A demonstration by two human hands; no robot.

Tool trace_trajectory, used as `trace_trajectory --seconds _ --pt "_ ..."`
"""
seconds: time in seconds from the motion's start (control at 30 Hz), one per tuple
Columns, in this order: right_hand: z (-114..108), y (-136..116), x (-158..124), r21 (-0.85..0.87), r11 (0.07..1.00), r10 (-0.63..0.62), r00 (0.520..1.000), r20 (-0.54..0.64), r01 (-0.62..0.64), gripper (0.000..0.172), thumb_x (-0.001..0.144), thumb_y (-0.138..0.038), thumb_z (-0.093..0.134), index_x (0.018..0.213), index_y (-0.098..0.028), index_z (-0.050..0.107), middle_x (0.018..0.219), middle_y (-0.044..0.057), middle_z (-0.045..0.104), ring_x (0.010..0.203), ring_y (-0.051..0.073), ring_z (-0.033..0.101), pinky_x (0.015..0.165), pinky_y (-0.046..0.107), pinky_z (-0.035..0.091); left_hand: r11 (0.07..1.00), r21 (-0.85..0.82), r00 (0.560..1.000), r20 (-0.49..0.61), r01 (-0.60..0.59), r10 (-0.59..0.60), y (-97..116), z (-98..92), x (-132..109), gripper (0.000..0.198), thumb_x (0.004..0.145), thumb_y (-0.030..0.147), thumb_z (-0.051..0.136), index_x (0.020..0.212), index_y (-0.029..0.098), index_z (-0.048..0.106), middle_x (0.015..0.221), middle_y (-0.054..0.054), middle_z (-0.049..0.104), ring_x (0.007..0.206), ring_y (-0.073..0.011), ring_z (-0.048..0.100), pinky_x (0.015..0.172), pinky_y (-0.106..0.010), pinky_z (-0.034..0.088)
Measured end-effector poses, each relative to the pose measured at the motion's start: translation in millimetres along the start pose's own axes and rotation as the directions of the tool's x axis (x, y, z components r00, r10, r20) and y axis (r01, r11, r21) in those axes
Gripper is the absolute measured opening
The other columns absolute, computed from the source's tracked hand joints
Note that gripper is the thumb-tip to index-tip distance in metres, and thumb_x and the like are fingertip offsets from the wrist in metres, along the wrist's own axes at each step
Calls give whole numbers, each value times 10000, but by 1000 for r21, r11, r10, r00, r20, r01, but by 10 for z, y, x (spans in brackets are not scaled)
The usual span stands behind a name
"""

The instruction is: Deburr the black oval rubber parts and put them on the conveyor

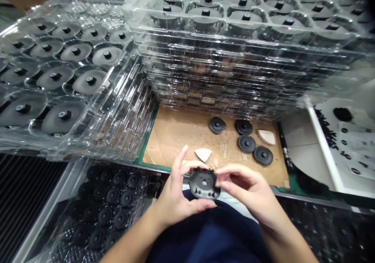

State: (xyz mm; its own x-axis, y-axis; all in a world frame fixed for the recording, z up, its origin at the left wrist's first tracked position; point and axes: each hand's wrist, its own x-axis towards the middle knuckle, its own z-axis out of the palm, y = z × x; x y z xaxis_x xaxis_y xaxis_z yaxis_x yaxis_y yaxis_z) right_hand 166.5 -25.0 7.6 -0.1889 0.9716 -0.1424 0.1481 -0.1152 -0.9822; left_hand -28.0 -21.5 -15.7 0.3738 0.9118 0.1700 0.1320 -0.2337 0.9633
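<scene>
Both hands meet low in the middle of the view, over my lap. My left hand (175, 194) pinches a round black plastic part (204, 183) by its left edge, thumb below and forefinger raised. My right hand (249, 190) grips the same part from the right with curled fingers. The part's ribbed inner side faces up. Just beyond it, on a brown cardboard sheet (175, 134), lies a white wedge-shaped piece (203, 154).
Several more black round parts (247, 143) and a second white wedge (266, 136) lie on the cardboard. Tall stacks of clear blister trays holding black parts stand at left (58, 83) and behind (234, 40). Another filled tray (108, 208) sits low left.
</scene>
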Motion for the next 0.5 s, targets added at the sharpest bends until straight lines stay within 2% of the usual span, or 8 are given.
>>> trace_trajectory --seconds 0.07,0.17,0.27,0.37,0.43,0.5 --pt "-3 -92 38 99 986 115 973 198 -137 192 778 -361 712 915 -227 732 735 10 681 676 131 599 655 256 495 1000 -1 1000 23 21 -21 13 -17 5 1072 706 411 732 1469 194 11 1091 -104 639 1042 -233 620 955 -367 453" --pt "-19 -159 100 141 957 195 925 325 -251 203 755 -346 736 923 -232 743 742 1 688 656 112 572 642 243 460 996 -37 994 86 76 -73 56 -38 4 1031 718 525 675 1457 169 52 1042 -92 655 1016 -220 633 960 -357 451" --pt "-31 -150 130 209 919 216 871 441 -334 200 720 -332 769 899 -242 754 727 -14 690 607 81 560 591 203 439 984 -89 978 160 151 -136 84 -46 -29 1025 677 609 655 1442 168 133 1038 -95 669 1035 -232 628 998 -371 417" --pt "-28 -119 129 306 865 199 832 518 -397 186 684 -293 798 860 -248 760 704 -24 709 615 67 601 611 178 462 967 -147 964 200 209 -177 80 -36 -73 1071 643 623 674 1446 177 123 1059 -100 678 1067 -243 617 1028 -385 382" --pt "-18 -115 116 355 831 194 821 537 -428 184 668 -256 808 845 -242 760 696 -26 716 634 71 631 640 179 487 953 -202 961 206 228 -186 76 -26 -88 1107 627 614 694 1450 191 87 1061 -96 682 1049 -237 624 1022 -391 385" --pt "-3 -131 93 373 817 198 821 536 -441 163 659 -218 809 813 -222 756 692 -23 714 626 69 636 633 176 496 941 -237 958 213 243 -194 86 -21 -87 1089 606 605 717 1437 199 143 1042 -91 687 1014 -233 634 997 -392 408"
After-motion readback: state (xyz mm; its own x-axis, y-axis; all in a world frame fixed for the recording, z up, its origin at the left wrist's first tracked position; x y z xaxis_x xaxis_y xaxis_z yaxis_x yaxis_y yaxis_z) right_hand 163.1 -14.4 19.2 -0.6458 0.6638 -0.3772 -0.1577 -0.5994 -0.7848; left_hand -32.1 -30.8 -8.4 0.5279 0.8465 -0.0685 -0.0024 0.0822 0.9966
